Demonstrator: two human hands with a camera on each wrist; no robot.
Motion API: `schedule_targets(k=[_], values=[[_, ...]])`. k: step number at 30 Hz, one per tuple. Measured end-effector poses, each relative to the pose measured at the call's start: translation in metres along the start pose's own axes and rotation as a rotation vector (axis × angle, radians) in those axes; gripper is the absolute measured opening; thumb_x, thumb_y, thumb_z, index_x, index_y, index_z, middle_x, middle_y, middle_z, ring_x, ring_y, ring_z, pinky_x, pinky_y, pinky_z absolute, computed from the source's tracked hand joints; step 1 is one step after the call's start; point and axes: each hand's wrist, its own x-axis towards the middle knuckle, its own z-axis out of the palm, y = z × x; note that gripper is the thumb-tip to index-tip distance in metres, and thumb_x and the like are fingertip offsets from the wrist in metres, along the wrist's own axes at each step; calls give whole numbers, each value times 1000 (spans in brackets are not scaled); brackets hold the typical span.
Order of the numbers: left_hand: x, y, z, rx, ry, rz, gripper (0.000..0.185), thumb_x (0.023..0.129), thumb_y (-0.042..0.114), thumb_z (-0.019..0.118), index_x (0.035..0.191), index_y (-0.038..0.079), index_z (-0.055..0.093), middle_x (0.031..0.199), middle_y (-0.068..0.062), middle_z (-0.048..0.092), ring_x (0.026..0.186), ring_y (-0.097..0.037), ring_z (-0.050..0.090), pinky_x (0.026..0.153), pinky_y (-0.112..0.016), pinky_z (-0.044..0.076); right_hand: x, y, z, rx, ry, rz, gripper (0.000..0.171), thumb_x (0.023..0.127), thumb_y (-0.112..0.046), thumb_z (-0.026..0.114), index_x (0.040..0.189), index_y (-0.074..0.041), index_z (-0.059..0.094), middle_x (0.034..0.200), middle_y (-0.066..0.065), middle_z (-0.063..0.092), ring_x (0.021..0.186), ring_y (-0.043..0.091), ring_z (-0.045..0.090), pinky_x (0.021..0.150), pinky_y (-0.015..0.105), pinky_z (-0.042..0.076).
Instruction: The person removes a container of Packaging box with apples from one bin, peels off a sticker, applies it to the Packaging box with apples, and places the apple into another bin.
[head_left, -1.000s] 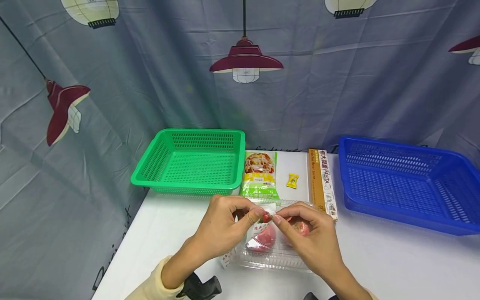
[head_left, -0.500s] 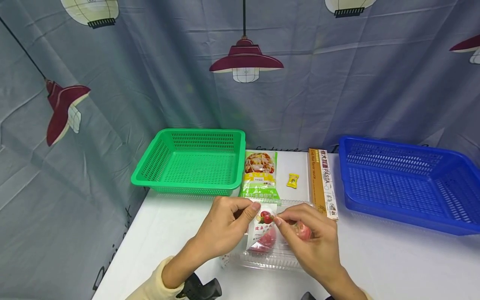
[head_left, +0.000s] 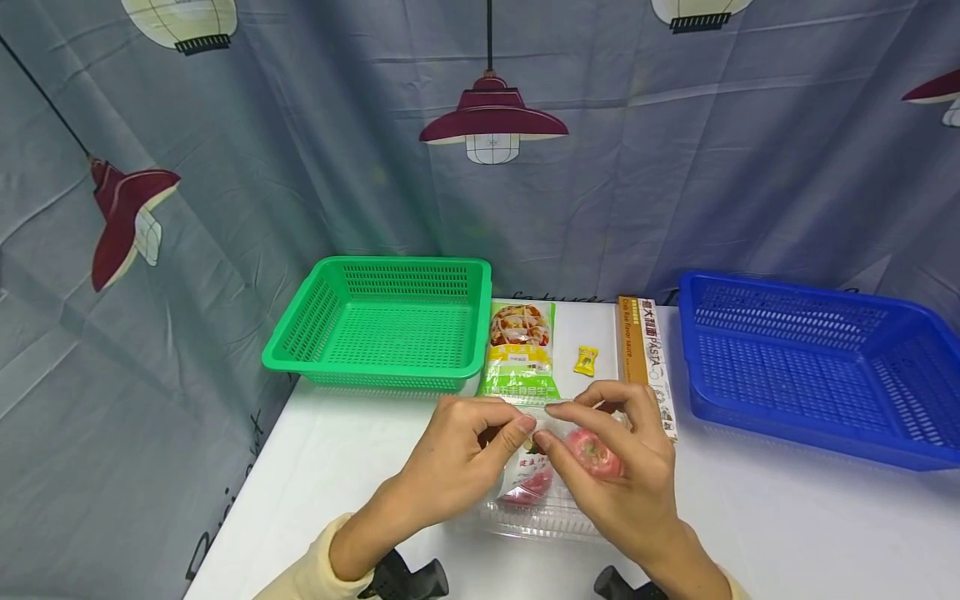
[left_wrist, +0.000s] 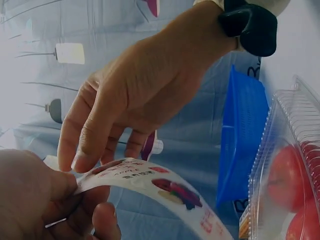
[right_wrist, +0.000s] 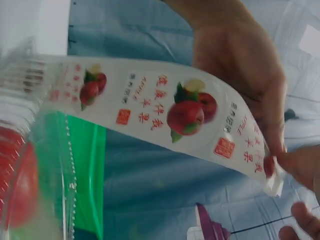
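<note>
From the head view, the left hand (head_left: 457, 454) and right hand (head_left: 615, 467) are pinching the label strip (head_left: 534, 457) over the clear apple box (head_left: 547, 512). The left wrist view is showing the strip arching free. The right wrist view is showing its far end apparently clinging to the box, so peeling seems partway.

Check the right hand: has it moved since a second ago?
Yes. The right hand has shifted slightly up toward the pasta box, pinching the label strip.
</note>
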Motion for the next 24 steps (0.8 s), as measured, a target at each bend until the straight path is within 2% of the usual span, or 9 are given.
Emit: schedule_targets(k=[4,10,14,17,24], values=[[0,1,1,-12,-24,25,33,102,20,56,72,14,66,60,11,40,52,-1,34,45,-20,30,3,1,1,-6,-1,-53,30,93,-29,71,82,-2,76,79,14,55,79,26,46,74,30,32],[-1,1,0,1,-70,31,36,105,18,48,71,15,60,62,11,45,55,-1,42,50,-20,37,0,2,-1,28,-75,-45,28,95,-26,67,85,-1,76,79,8,55,79,25,46,78,27,34],[-1,1,-1,56,-97,70,32,106,16,46,79,14,63,67,11,47,61,0,45,57,-17,40,-3,3,-4,10,-131,-29,29,98,-26,63,88,0,74,81,6,56,81,24,48,79,26,35],[-2,1,-1,84,-94,81,28,105,15,47,85,13,66,67,11,45,59,-1,42,55,-16,37,-4,5,-5,13,-163,-11,30,99,-27,62,90,0,73,83,7,58,82,23,49,79,26,34],[-2,1,0,97,-69,69,26,104,14,49,86,13,69,68,12,47,58,0,40,52,-16,36,-5,7,-7,38,-197,41,31,98,-31,62,88,-3,69,83,4,63,83,21,52,82,25,36]])
